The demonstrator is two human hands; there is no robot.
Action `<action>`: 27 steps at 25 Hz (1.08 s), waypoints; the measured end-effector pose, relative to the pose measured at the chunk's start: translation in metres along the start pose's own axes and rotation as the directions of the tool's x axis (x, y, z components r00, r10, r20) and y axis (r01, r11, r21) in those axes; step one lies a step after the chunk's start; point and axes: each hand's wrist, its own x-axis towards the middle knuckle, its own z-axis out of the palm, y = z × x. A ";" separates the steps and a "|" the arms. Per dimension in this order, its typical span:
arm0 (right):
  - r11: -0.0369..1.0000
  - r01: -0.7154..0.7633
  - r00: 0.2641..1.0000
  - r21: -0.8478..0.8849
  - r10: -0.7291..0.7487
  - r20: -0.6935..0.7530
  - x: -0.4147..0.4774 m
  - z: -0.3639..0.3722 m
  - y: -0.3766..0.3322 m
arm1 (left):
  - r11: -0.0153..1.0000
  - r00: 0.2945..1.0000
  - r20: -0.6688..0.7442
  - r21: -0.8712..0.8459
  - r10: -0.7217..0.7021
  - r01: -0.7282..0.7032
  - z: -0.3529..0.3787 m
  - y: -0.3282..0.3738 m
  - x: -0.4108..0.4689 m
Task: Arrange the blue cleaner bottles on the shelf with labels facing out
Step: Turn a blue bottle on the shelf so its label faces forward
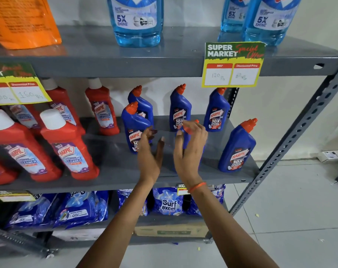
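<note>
Nearest me, my right hand (190, 149) is wrapped around the blue cleaner bottle (186, 137) at mid-body, standing it front-centre on the middle shelf (114, 167), while my left hand (149, 151) hovers beside it, fingers spread, holding nothing. Stiff, slick plastic, probably hefty with liquid, so I'd grip the waist, not the orange cap. Behind, 5 more blue bottles show labels.

My right hand (190, 146) covers most of a blue Harpic bottle (186, 139), its label unreadable. The glass cleaner bottles (138, 20) above are cut off at the top edge; the discounted price tag (233, 64) is too blurred.
</note>
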 end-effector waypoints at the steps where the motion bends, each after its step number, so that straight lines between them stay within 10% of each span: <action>1: 0.999 0.039 0.998 0.023 -0.040 0.041 0.000 0.010 -0.007 | 0.998 0.997 -0.056 0.030 0.055 -0.053 -0.009 -0.003 0.004; 7: 0.967 -0.242 0.918 0.080 0.201 0.343 -0.023 0.082 -0.005 | 0.948 0.956 -0.293 0.303 -0.005 0.098 -0.061 -0.069 0.025; 12: 0.722 -0.691 0.637 -0.042 0.635 0.437 -0.031 0.116 0.041 | 0.915 0.899 0.182 0.146 -0.399 0.376 -0.077 -0.104 0.054; 18: 0.783 -0.532 0.570 -0.322 0.612 0.548 -0.025 0.127 0.072 | 0.898 0.840 0.317 0.126 -0.440 0.422 -0.078 -0.113 0.072; 27: 0.859 -0.414 0.626 -0.302 0.509 0.590 -0.064 0.088 0.068 | 0.944 0.918 0.279 0.253 -0.282 0.213 -0.113 -0.124 0.016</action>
